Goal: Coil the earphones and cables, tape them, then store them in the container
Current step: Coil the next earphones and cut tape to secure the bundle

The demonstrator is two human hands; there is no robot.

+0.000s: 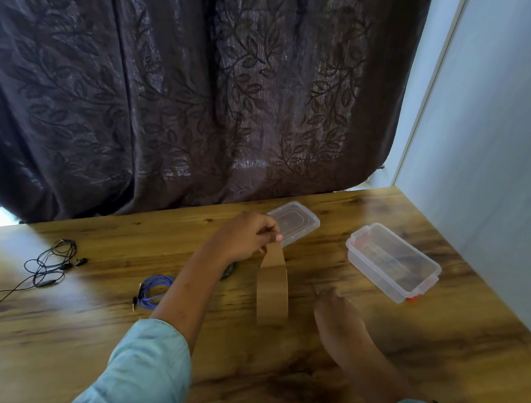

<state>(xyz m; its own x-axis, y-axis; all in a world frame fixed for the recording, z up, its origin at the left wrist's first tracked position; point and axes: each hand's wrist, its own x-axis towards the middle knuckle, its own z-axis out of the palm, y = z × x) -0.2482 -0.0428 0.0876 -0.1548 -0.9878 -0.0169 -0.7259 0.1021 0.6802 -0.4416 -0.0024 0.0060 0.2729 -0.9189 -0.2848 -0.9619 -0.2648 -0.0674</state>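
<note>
My left hand (248, 238) pinches the free end of a brown tape strip and holds it above the table. The strip runs down to the brown tape roll (272, 294), which stands on edge just below. My right hand (338, 315) is blurred, a little to the right of the roll and apart from it, with nothing in it. A blue coiled cable (155, 288) lies left of my left forearm. Loose black earphones (46, 266) sprawl at the far left. A dark cable (228, 270) peeks out behind my left wrist. The clear container (393, 262) stands open at the right.
The container's clear lid (294, 222) lies flat behind my left hand. A dark leaf-patterned curtain (186, 99) hangs along the wooden table's (436, 358) far edge. A white wall (499, 156) borders the right side.
</note>
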